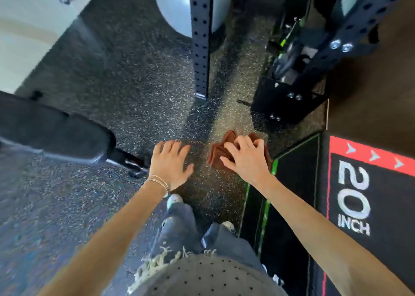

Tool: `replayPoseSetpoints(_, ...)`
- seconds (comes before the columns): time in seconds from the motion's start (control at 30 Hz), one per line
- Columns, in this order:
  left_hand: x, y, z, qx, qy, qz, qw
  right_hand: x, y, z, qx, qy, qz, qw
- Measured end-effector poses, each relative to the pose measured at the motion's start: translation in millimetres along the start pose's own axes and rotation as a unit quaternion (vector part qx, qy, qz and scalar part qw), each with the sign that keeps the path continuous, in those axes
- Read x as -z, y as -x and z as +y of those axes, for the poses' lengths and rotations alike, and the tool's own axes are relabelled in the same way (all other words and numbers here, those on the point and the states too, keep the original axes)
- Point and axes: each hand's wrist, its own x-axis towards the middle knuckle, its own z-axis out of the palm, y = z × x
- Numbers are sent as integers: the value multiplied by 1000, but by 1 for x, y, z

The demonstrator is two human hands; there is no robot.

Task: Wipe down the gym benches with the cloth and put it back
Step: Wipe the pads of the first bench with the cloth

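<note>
The cloth (pixel 219 155), a rust-brown rag bunched into folds, is in the right hand (pixel 243 158). That hand's grip is clamped on it: the fingers (pixel 233 141) curl over the top of the bundle, and cloth sticks out beyond the fingertips and past the thumb side. Whether the rag hangs in the air or rests on something under the hand cannot be told from this view; speckled rubber floor (pixel 125 89) is what shows around it.

The left hand (pixel 170 163) is just beside it, apart from the cloth, palm down, fingers spread with the grip apart and nothing in it. Thin bracelets (pixel 159 182) circle that wrist.

To the left, a black padded gym bench (pixel 56 134) juts in from the edge, its rounded end near the left hand, with a dark frame foot below it. To the right stands a black plyo box (pixel 368 194) with a red stripe and the marking "20 INCH", just beside the right forearm.

Further out, a dark perforated rack upright (pixel 201 37) rises from the floor, a pale exercise ball (pixel 173 6) behind it. More rack framing with bolts (pixel 341 45) fills the upper right. Below, the person's frayed jeans (pixel 179 228) and pale shoes show.
</note>
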Motion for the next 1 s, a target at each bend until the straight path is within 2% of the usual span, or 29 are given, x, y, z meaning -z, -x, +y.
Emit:
replayPoseSetpoints(0.27,6,21,-138,152,41,45,987,14,-127,-101,129,4,13,992)
replayPoseSetpoints(0.43,3,29,-199,215,42,32,975,14,-185,-157,198,12,25,980)
replayPoseSetpoints(0.77,-19,14,-254,341,75,12,937,-7,-282,-212,336,5,-6,942)
replayPoseSetpoints(1.0,-19,-42,-278,457,111,18,882,-12,-389,-216,446,23,2,895)
